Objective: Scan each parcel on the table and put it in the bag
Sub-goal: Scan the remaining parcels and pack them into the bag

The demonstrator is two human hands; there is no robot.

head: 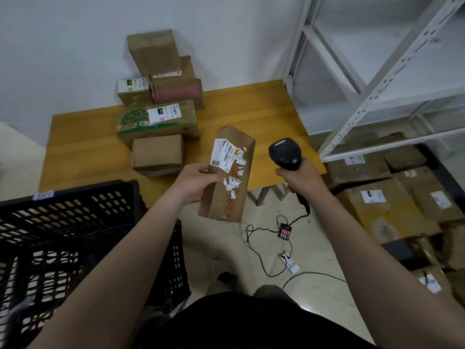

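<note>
1. Yellow wooden table point(251, 107) against a white wall, several brown cardboard boxes point(156, 122) stacked on it.
2. Long flat brown cardboard parcel point(227, 177) held above the table's near edge, long axis near-upright, white label point(224, 153) facing up.
3. Left hand point(195, 181) grips the parcel's left edge.
4. Right hand point(300, 178) is wrapped around the black handheld barcode scanner point(285, 153), head beside the parcel.

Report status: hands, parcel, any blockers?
Left hand grips long brown parcel, label up. Right hand grips scanner beside it. Nothing between them.
</note>
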